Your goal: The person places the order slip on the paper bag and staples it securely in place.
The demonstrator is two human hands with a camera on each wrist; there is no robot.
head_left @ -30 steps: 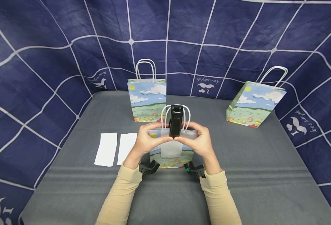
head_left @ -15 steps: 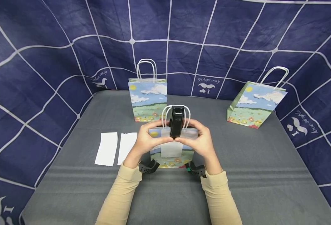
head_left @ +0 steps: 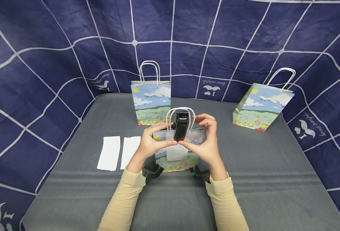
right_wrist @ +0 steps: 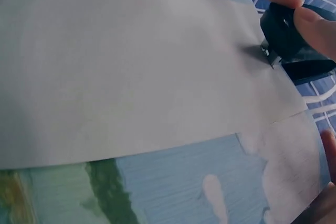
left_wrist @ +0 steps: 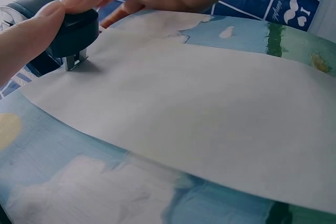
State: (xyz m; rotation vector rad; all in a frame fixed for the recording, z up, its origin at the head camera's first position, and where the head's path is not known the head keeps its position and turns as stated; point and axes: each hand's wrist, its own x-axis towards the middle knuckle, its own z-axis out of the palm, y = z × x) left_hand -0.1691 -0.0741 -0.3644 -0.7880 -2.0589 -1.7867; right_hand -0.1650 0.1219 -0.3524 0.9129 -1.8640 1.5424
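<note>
A black stapler (head_left: 181, 126) straddles the top edge of a painted paper gift bag (head_left: 177, 166), between its white handles. Under the stapler's head, a white paper strip (head_left: 177, 153) hangs down the bag's front. My left hand (head_left: 149, 142) grips the stapler, thumb on its head and fingers behind the bag. My right hand (head_left: 208, 144) also holds it, thumb pressing beside the left thumb; its raised fingers curve behind the bag, partly hidden. In the left wrist view, the stapler's metal nose (left_wrist: 75, 60) meets the strip near the bag's rim.
Two white paper strips (head_left: 108, 153) lie on the grey table to the left, the second partly behind my left hand. One matching bag (head_left: 151, 104) stands at the back centre. Another bag (head_left: 263, 107) stands tilted at the back right. A blue checked cloth (head_left: 204, 25) hangs behind.
My right hand's fingers have lifted up and away from behind the stapler, while its thumb stays on the stapler's head. The left hand has barely moved.
</note>
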